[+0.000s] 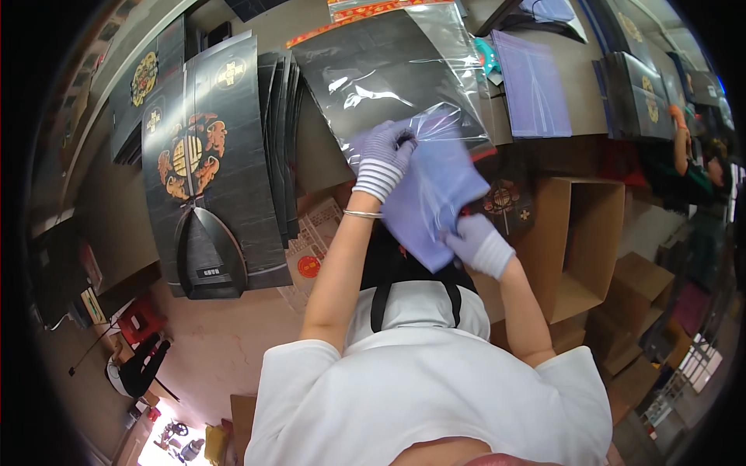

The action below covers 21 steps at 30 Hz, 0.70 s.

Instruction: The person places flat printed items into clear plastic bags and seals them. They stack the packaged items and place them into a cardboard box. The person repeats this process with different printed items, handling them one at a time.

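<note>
A glossy lilac packet (435, 182), its surface creased and slightly blurred, hangs tilted in front of me at the table's near edge. My left hand (386, 154), in a lilac knit glove with a striped cuff, is closed on its upper edge, where clear film bunches up. My right hand (479, 242), gloved likewise, grips its lower right edge; the fingertips are partly blurred. Behind the packet, a large black sheet in a clear plastic sleeve (373, 78) with a red-and-gold strip lies on the table. A pile of similar lilac packets (536, 89) lies to the right.
Black printed cardboard pieces (206, 109) are stacked on the left, beside several thin black panels (277, 147). An open cardboard box (571, 248) stands on the right, with more cartons (633, 291) beyond. Other people (140, 369) are at the lower left and far right.
</note>
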Each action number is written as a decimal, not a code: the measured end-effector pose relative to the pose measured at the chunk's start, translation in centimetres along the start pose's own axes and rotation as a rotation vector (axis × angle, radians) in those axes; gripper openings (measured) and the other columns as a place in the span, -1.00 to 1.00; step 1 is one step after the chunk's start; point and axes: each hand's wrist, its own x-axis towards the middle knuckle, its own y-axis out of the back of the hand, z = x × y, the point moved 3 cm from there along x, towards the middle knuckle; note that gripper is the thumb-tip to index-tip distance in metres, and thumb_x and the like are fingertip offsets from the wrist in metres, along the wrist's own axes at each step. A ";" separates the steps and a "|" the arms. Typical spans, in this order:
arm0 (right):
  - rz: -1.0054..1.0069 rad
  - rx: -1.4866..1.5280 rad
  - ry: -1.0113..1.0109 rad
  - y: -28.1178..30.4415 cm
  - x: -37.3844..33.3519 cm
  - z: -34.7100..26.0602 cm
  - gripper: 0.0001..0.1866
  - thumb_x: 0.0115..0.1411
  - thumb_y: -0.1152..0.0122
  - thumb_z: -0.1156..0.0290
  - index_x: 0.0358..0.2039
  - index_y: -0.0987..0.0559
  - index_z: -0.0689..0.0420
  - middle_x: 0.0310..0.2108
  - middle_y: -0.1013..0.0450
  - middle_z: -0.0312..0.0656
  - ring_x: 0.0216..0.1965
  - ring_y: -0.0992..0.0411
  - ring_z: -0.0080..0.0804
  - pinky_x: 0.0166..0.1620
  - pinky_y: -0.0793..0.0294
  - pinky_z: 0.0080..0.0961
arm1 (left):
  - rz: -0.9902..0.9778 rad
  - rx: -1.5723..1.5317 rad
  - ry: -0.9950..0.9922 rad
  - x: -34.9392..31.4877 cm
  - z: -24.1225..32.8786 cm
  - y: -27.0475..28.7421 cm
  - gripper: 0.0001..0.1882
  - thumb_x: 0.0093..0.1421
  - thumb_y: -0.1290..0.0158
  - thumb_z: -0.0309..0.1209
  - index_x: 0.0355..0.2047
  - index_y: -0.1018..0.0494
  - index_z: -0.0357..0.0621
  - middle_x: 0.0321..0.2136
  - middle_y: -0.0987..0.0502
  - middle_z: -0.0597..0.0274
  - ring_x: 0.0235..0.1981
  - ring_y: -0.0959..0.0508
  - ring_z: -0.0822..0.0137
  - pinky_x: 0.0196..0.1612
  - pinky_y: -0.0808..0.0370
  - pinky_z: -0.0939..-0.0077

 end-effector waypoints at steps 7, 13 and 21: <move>0.397 0.503 0.046 0.8 1.2 8.9 -0.75 0.10 -0.09 0.37 -0.38 -0.49 0.36 -0.54 -0.41 -0.27 -0.53 -0.38 -0.60 -0.41 -0.42 -0.61 | -0.053 -0.084 0.081 -0.5 0.4 0.2 -0.85 -0.08 -0.13 -0.50 -0.44 -0.48 -0.22 -0.49 -0.48 0.14 -0.45 -0.51 0.27 -0.33 -0.44 0.50; -0.091 1.267 0.274 0.1 14.8 3.1 -0.78 0.04 -0.10 0.49 -0.32 -0.46 0.36 -0.38 -0.45 -0.12 -0.31 -0.45 -0.33 -0.19 -0.48 -0.47 | -0.048 -0.027 0.010 -0.7 2.1 0.0 -0.88 -0.09 -0.08 -0.46 -0.49 -0.46 -0.21 -0.50 -0.46 0.09 -0.42 -0.47 0.12 -0.31 -0.41 0.36; -0.071 0.569 -0.154 -2.2 12.5 9.2 -0.87 0.06 -0.11 0.46 -0.39 -0.49 0.25 -0.48 -0.47 -0.18 -0.58 -0.43 -0.46 -0.45 -0.47 -0.60 | 0.365 -0.007 0.381 -8.7 -10.9 0.7 -0.86 0.06 0.01 -0.45 -0.44 -0.46 -0.28 -0.51 -0.51 0.11 -0.48 -0.51 0.30 -0.36 -0.43 0.49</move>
